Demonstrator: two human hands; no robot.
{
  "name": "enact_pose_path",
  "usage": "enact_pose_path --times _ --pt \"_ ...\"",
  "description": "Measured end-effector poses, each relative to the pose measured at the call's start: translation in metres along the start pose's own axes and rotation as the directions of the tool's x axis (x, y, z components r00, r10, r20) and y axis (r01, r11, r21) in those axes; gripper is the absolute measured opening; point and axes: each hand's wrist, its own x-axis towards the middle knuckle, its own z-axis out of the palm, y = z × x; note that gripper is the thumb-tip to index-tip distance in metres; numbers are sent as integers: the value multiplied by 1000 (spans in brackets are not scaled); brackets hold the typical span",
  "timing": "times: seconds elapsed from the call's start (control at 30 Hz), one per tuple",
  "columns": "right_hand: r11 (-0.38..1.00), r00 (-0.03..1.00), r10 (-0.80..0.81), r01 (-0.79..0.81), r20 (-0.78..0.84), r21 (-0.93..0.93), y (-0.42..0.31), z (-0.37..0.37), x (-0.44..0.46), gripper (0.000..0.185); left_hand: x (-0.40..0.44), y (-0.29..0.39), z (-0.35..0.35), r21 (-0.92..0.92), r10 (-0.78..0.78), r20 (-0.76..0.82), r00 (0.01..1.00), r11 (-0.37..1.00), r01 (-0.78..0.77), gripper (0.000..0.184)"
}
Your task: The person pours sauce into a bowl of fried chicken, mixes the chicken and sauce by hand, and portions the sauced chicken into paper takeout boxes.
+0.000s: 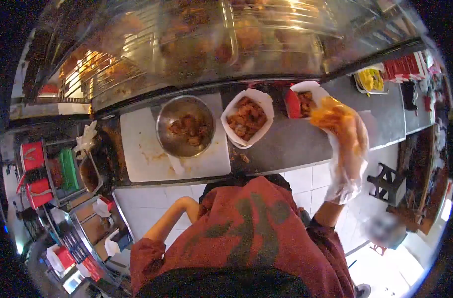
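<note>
My right hand point(338, 124) wears a clear plastic glove stained orange with sauce. Its fingers are drawn together at the right side of a red-and-white paper box point(293, 104) that holds browned meat pieces point(307, 103). What they hold, if anything, is hidden. Left of it stands a white paper box point(228, 130) filled with meat pieces point(247, 119). A steel bowl point(162, 136) with some meat pieces point(189, 130) rests on a white cutting board point(139, 144). My left arm point(172, 216) bends in at my waist, and its hand is hidden.
A glass display case point(196, 64) with racks borders the counter point(286, 146) at the back. Yellow food fills a container point(370, 80) at the far right, near stacked red boxes point(402, 68). A side station with red boxes point(33, 155) is at left. A black stool point(388, 184) stands on the floor.
</note>
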Motion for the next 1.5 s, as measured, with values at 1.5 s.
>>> enact_pose_path --times 1.5 --pt "792 885 -141 370 444 -485 3 107 16 25 -81 114 -57 -391 -466 -865 -186 858 -333 41"
